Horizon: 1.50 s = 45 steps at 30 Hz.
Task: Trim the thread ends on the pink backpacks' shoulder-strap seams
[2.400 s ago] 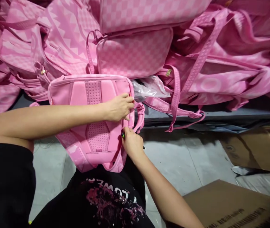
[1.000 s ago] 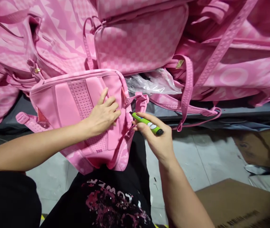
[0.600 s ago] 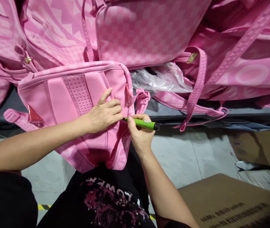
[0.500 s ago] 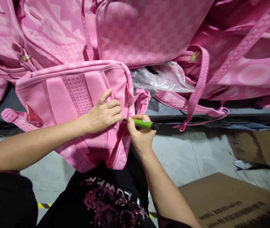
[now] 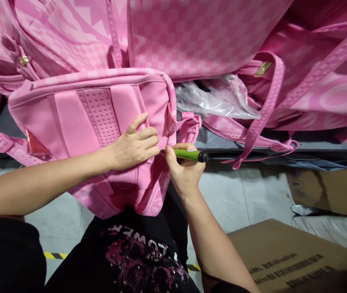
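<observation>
A pink backpack point(image 5: 69, 122) with a padded, dotted back panel leans against my lap, tilted, its back turned up to me. My left hand point(image 5: 135, 144) lies across that panel, its fingers curled and pinching the fabric near the side seam; the thumb points up along the padding. Between the fingers of my right hand point(image 5: 185, 171) is a thick green marker pen point(image 5: 187, 155) with a black end. Its thin dark tip points left, at the backpack's side by my left fingertips. Whether the tip touches the fabric is hidden.
More pink bags point(image 5: 204, 36) are piled along the far side on a dark surface. Clear plastic wrap point(image 5: 216, 99) and a loose pink strap point(image 5: 262, 110) lie among them. Cardboard boxes point(image 5: 283, 248) stand on the tiled floor point(image 5: 228, 195) to the right.
My view has shifted slightly, so the bags behind appear moved. Both hands keep almost the same hold on the backpack and the marker pen.
</observation>
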Each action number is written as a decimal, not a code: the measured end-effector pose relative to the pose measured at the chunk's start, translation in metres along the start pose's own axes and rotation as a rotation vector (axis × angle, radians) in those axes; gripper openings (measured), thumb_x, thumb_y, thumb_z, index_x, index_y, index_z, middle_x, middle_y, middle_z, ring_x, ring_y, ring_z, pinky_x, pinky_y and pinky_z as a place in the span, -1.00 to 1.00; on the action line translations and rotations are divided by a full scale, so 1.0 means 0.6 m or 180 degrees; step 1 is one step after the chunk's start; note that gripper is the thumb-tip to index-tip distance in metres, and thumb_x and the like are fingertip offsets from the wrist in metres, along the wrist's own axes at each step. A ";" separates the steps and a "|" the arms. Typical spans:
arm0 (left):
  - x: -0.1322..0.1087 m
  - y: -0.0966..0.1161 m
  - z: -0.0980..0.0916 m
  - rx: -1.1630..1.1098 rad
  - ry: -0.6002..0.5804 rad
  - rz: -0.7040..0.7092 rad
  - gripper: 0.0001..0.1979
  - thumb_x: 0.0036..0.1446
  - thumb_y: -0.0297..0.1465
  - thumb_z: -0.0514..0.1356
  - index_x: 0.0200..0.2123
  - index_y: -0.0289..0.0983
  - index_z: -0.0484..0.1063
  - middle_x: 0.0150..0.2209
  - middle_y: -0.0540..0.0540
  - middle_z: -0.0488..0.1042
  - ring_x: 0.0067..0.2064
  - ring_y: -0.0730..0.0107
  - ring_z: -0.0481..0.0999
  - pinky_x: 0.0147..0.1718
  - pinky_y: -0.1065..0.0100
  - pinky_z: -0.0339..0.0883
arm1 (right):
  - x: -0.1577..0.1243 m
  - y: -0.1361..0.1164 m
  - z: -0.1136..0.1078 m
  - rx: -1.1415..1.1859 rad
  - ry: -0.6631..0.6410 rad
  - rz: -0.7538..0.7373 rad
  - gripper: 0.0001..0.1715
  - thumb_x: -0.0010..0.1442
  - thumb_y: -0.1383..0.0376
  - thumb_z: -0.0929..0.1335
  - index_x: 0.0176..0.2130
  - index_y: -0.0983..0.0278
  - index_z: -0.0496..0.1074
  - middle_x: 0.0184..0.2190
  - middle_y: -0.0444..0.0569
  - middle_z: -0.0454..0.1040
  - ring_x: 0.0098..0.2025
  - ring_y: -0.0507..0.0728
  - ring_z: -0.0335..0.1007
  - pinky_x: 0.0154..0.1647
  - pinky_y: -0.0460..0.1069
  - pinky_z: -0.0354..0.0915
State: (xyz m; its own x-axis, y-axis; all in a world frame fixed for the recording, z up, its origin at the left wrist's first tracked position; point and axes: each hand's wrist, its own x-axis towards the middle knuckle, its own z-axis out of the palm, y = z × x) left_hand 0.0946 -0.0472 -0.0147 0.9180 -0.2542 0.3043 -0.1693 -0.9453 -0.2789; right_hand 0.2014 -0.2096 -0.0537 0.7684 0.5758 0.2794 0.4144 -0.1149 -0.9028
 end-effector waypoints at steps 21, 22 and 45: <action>0.011 0.003 -0.008 -0.0395 -0.0475 -0.0282 -0.67 0.38 -0.55 -0.06 -0.24 -0.18 0.47 -0.28 0.05 0.44 0.02 0.40 0.47 0.44 -0.01 0.02 | 0.006 0.005 0.001 0.0076 0.0003 -0.0052 -0.78 0.25 0.16 0.43 -0.33 0.24 0.43 -0.50 -0.20 0.45 -0.53 0.00 0.36 -0.44 -0.08 0.34; 0.012 0.003 -0.010 -0.0289 -0.0468 -0.0271 -0.66 0.39 -0.54 -0.07 -0.24 -0.18 0.47 -0.28 0.05 0.45 0.01 0.40 0.47 0.43 -0.02 0.03 | 0.007 0.005 0.001 0.0073 0.0028 -0.0048 -0.78 0.25 0.16 0.43 -0.33 0.24 0.43 -0.51 -0.20 0.45 -0.52 0.00 0.36 -0.44 -0.08 0.34; 0.066 0.061 -0.393 -0.1063 -0.0594 -0.1534 -0.80 0.19 -0.27 0.26 -0.41 -0.25 0.52 -0.52 0.03 0.48 -0.44 0.41 0.47 -0.44 0.39 0.14 | -0.009 -0.251 -0.180 -0.0012 -0.0390 -0.2851 -0.36 0.30 0.40 0.40 0.28 -0.03 0.36 0.02 -0.14 0.62 -0.05 0.16 0.63 0.08 0.10 0.54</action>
State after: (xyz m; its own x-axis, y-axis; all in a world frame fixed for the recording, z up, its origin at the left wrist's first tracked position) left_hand 0.0405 -0.1400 0.2017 0.9614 0.2293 0.1520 0.2050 -0.9656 0.1601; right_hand 0.1874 -0.2830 0.1164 0.0999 0.5331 0.8401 0.8342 0.4154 -0.3628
